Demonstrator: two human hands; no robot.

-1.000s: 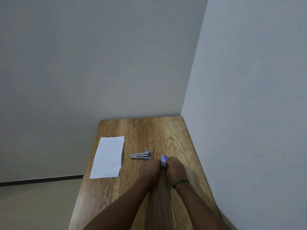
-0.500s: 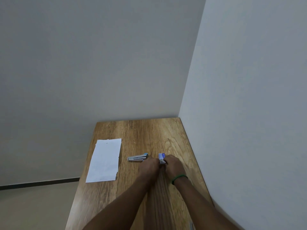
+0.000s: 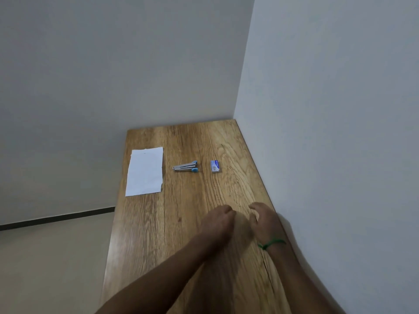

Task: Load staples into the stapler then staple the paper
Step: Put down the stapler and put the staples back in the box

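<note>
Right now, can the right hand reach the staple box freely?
Probably yes. The staple box lies farther along the table than the right hand, a little to its left, with only bare wood between them. The stapler sits left of the box, off the path.

A wooden table [image 3: 192, 137] with strong, wavy grain fills the corner of a room. Its far edge meets the pale grey back wall [image 3: 113, 64] and its right edge runs along the right-hand wall [image 3: 340, 109], which looks slightly bluer. A dark, crack-like line [image 3: 264, 266] runs through the grain near the right edge. To the left of the table lies a beige floor [image 3: 45, 268], with a dark skirting strip [image 3: 56, 217] where it meets the back wall.
</note>
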